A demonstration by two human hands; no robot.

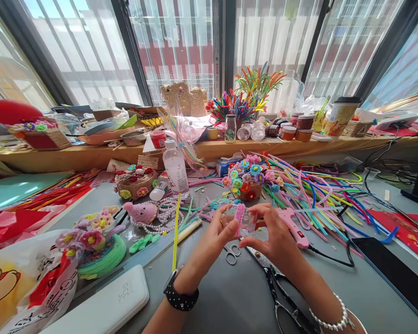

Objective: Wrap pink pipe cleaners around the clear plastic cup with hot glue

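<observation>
Above the grey table, my left hand (220, 232) is closed round a small clear plastic container (248, 222). A fuzzy pink strip of pipe cleaner (239, 218) lies upright along it, by my left thumb. The curved fingers of my right hand (270, 232) grip the container's right side, with the thumb lower down and apart from them. Beneath my hands are small scissors (231, 254) and large black-handled scissors (282, 292). A pink glue gun (294, 227) lies just right of my right hand. Behind the container stands a basket of pipe-cleaner flowers (249, 190).
Loose pipe cleaners (306, 185) spread over the right, near a phone (393, 273). On the left are a bottle (176, 167), bead strings (163, 215), a pink yarn figure (141, 212), a green flower piece (102, 257) and a white power bank (107, 301). A cluttered ledge (209, 150) runs behind.
</observation>
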